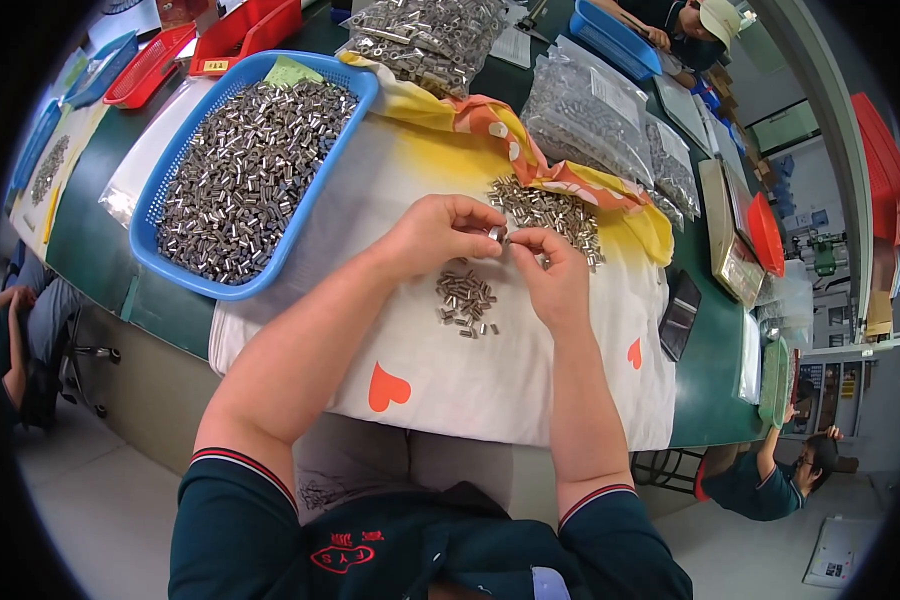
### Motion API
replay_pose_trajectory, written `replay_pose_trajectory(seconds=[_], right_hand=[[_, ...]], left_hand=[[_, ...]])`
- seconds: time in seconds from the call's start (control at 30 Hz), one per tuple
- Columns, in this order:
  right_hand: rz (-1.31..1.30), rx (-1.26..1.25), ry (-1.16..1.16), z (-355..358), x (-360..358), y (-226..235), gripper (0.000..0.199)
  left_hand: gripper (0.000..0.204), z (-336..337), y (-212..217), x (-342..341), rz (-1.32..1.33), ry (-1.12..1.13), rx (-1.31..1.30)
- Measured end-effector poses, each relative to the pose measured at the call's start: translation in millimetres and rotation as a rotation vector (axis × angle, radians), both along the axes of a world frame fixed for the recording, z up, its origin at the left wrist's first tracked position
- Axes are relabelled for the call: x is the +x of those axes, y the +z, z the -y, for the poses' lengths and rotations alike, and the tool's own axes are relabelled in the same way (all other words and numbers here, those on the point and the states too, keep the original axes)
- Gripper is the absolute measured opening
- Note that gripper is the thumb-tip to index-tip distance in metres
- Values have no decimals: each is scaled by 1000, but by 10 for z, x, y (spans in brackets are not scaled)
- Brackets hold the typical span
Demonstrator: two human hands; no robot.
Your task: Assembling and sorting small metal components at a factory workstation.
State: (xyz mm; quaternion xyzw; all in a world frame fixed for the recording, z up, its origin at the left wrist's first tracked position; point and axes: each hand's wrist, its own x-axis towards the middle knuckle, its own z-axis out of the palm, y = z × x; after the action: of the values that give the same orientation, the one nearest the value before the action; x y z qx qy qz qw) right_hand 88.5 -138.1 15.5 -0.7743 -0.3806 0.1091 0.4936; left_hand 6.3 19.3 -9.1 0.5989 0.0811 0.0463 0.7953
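My left hand point(438, 238) pinches a small shiny metal piece point(496, 234) between thumb and fingertips. The fingers of my right hand point(552, 275) are closed right beside it; what they grip is mostly hidden. Just below my hands, a small heap of short metal cylinders point(465, 298) lies on the white cloth point(460, 375) with red hearts. Beyond my right hand spreads a larger heap of similar cylinders point(540, 212), bordered by a bunched yellow and orange cloth point(510, 140).
To the left, a blue basket point(148, 215) is full of metal cylinders. Clear bags of metal parts point(430, 40) stand at the back. A dark flat case point(680, 315) lies at the right on the green table point(710, 400). Other people sit around the table.
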Motion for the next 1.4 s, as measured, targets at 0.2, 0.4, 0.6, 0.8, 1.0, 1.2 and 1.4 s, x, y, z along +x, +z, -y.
replay_pose_trajectory(seconds=[0.2,0.4,0.6,0.8,1.0,1.2,1.4], right_hand=[[65,6,-16,0,-60,-4,8],[483,-99,-17,-18,-101,27,7],[34,-101,26,69,-43,59,10],[1,-68,-54,64,29,72,13],[451,-420,-109,-184,363,-55,9],[773,-506,-134,-272,332,-127,8],[-109,-18,-145,-65,14,23,6]], left_hand=[[29,21,-47,11,16,-4,50],[28,61,-15,-9,-12,33,164],[30,45,-18,-19,22,-5,168],[31,42,49,-43,-32,-54,255],[29,52,24,-21,15,-28,170],[32,-1,33,-5,35,12,-41],[34,-22,-37,17,50,38,-72]])
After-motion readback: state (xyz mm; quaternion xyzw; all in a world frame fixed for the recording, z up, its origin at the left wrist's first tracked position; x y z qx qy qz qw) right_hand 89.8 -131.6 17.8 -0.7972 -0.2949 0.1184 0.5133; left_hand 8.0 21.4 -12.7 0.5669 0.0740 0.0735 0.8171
